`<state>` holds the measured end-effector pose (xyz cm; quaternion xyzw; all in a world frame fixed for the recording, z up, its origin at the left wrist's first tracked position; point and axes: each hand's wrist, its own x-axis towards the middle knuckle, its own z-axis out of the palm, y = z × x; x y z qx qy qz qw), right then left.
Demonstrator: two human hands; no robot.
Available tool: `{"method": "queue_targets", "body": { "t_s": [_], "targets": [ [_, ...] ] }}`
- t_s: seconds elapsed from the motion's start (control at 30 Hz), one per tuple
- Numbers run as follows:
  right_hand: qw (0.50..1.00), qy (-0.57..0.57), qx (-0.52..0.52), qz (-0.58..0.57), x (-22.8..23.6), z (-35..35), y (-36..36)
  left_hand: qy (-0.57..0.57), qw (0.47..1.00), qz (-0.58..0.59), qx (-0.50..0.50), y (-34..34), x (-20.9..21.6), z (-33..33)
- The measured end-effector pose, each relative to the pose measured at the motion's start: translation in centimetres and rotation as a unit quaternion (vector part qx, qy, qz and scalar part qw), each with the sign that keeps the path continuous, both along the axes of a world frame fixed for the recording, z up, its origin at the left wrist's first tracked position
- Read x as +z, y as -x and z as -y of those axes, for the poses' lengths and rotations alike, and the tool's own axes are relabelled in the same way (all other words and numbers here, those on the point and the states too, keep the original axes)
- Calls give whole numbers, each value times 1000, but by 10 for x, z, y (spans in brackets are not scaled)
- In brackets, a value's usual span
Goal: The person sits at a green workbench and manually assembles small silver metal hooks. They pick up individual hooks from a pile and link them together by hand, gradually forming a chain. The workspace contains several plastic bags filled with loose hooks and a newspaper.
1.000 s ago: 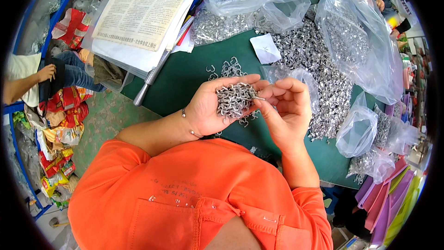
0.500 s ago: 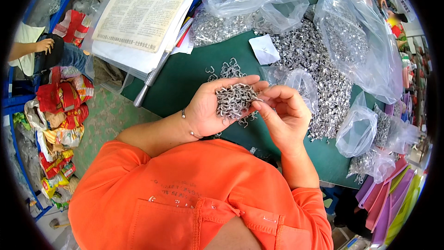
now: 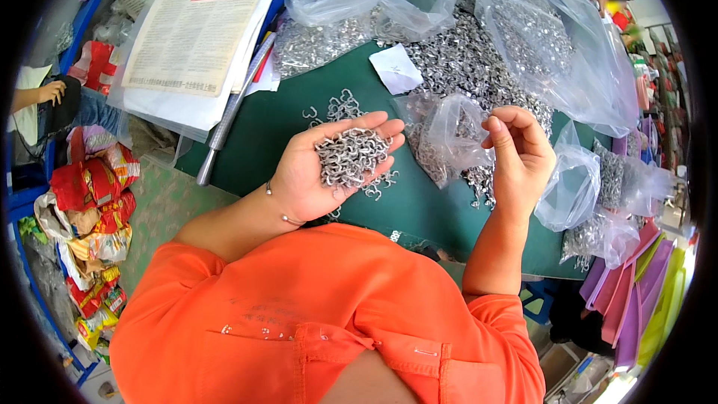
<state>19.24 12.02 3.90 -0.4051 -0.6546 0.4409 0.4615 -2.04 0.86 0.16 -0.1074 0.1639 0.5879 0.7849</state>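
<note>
My left hand (image 3: 303, 168) is palm up with its fingers stretched out, cupping a heap of small curved metal hooks (image 3: 351, 155). My right hand (image 3: 523, 153) is raised to the right of it, thumb and forefinger pinched together. Whatever is between those fingertips, if anything, is too small to make out. Right beside them lies a small clear plastic bag (image 3: 449, 138) with metal pieces inside. More loose hooks (image 3: 342, 105) lie on the green tabletop (image 3: 299, 97), behind and partly under my left hand.
A large pile of shiny metal pieces (image 3: 464, 52) covers the back right, beside a big clear bag (image 3: 553, 37). A white paper slip (image 3: 395, 69) lies near it. At the left are a newspaper sheet (image 3: 196, 37) and a metal rod (image 3: 233, 116). Smaller bags (image 3: 570, 187) sit at the right edge.
My right hand has drawn away from the hooks in my left palm, moving right to beside the small bag. My left fingers have spread flatter. The whole view has shifted slightly.
</note>
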Motion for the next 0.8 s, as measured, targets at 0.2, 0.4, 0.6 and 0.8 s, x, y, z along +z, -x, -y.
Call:
{"method": "queue_targets", "body": {
  "t_s": [0.2,0.4,0.6,0.8],
  "targets": [
    [996,86,2,19,-7,-1,-12,7,1000,-7,-7,-2,3,-2],
    [991,133,10,-8,-10,-2,-12,15,1000,-5,-4,-2,3,-2],
    [996,39,9,84,-12,-2,-11,2,1000,11,0,-1,1,0],
    [958,-184,129,179,3,21,14,3,1000,9,-7,-4,3,-3]
  ]
}}
